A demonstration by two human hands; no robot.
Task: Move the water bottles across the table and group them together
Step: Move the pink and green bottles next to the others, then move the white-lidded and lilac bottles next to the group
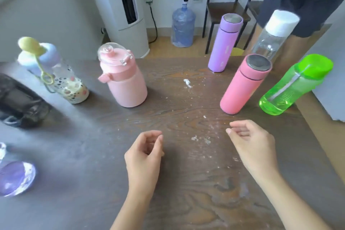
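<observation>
Several bottles stand on the wooden table [179, 183]. On the right are a purple flask [223, 46], a pink flask [242, 87], a clear bottle with a white cap [272, 37] and a green bottle [291, 87]. On the left are a wide pink bottle [124, 82], a patterned bottle with a yellow stopper [61, 78], a dark bottle [20, 102] and a purple one [15, 177] at the frame edge. My left hand [144, 153] hovers mid-table, fingers loosely curled, holding nothing. My right hand [250, 140] is just in front of the pink flask, also empty with fingers apart.
White crumbs and stains dot the table's middle. Behind the table stand a white tower unit [128, 15], a blue water jug with a pump [183, 24] and a dark chair [225, 9]. A person in dark shorts [298, 0] stands at the far right corner.
</observation>
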